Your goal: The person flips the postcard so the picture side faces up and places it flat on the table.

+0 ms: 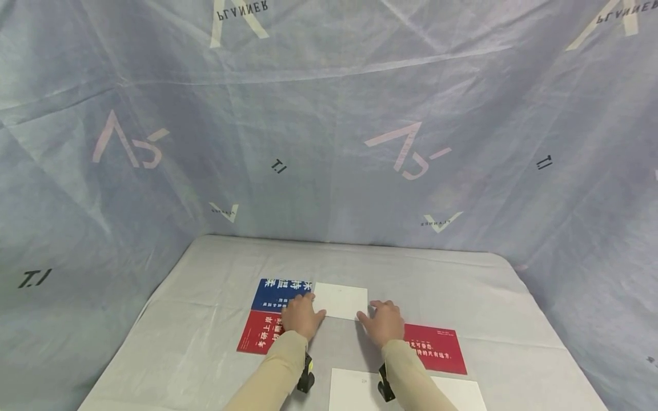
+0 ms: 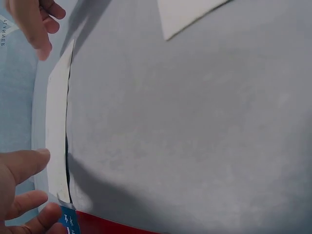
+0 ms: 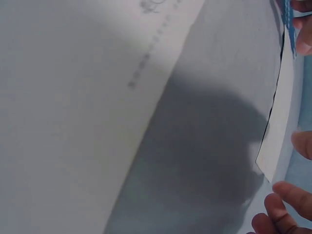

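A blank white card (image 1: pixel 340 301) lies between my two hands on the covered table. At its lower left corner is my left hand (image 1: pixel 301 317), the thumb over the corner and the other fingers spread across a blue card (image 1: pixel 261 302) with white lettering. My right hand (image 1: pixel 384 323) is at the opposite side, thumb by the lower right corner and fingers loosely bent. Below the blue card, a red card (image 1: pixel 248 338) is partly covered by the left hand. In the left wrist view, the left thumb (image 2: pixel 29 163) overlaps the white card (image 2: pixel 57 122). Neither hand grips anything.
Another red card (image 1: pixel 446 342) with white lettering lies right of the right hand. Nearer me are a white card (image 1: pixel 345 391) and a second pale one (image 1: pixel 462 393), partly behind the right sleeve. Grey printed cloth (image 1: pixel 329 142) hangs behind the table (image 1: pixel 216 268).
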A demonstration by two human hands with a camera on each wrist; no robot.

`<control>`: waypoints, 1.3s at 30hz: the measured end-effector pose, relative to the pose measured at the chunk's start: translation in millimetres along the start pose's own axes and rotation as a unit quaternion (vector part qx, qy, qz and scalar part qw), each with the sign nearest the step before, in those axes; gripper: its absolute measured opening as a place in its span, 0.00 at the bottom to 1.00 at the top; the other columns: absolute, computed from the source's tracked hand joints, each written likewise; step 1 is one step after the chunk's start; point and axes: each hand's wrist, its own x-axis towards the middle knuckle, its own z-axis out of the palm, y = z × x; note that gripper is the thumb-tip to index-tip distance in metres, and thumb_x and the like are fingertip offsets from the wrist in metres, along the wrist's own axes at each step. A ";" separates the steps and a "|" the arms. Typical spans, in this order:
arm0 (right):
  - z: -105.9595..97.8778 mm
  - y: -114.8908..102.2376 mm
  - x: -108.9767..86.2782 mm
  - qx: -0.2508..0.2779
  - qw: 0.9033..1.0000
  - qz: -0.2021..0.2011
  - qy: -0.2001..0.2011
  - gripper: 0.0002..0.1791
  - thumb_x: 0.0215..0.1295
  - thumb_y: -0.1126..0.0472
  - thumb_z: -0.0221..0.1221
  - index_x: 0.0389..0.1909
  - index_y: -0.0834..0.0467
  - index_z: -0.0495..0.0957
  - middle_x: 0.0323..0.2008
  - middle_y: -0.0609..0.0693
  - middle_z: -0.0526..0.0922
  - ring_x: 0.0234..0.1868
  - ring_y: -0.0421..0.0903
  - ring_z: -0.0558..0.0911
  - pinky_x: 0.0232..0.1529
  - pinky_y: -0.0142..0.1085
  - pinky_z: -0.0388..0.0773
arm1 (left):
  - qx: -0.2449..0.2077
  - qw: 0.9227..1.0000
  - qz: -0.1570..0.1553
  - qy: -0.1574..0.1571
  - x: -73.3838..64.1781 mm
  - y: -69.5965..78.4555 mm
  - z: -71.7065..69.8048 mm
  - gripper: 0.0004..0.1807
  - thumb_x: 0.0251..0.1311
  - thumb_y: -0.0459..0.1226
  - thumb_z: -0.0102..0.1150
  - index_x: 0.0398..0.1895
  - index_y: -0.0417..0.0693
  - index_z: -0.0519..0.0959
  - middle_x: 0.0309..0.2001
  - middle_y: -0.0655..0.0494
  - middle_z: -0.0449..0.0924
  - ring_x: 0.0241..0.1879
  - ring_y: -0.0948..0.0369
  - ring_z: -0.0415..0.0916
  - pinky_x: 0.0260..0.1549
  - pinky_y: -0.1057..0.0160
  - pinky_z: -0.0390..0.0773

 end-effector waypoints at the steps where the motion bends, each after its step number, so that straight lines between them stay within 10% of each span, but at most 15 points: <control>1: 1.0 -0.9 0.4 -0.003 1.000 0.001 -0.004 0.26 0.58 0.52 0.71 0.51 0.67 0.83 0.43 0.64 0.82 0.47 0.64 0.80 0.47 0.60 0.77 | 0.002 1.000 -0.002 -0.004 0.5 -0.3 0.5 0.28 0.51 0.44 0.77 0.54 0.39 0.82 0.46 0.40 0.83 0.50 0.42 0.79 0.52 0.42 0.75; 39: 12.5 0.2 3.1 0.020 0.998 0.054 -0.005 0.27 0.50 0.62 0.76 0.51 0.69 0.83 0.46 0.65 0.77 0.51 0.62 0.76 0.52 0.56 0.74 | 0.009 0.999 -0.009 -0.040 15.6 -2.5 9.8 0.23 0.42 0.35 0.81 0.43 0.35 0.83 0.39 0.42 0.80 0.45 0.44 0.78 0.50 0.41 0.76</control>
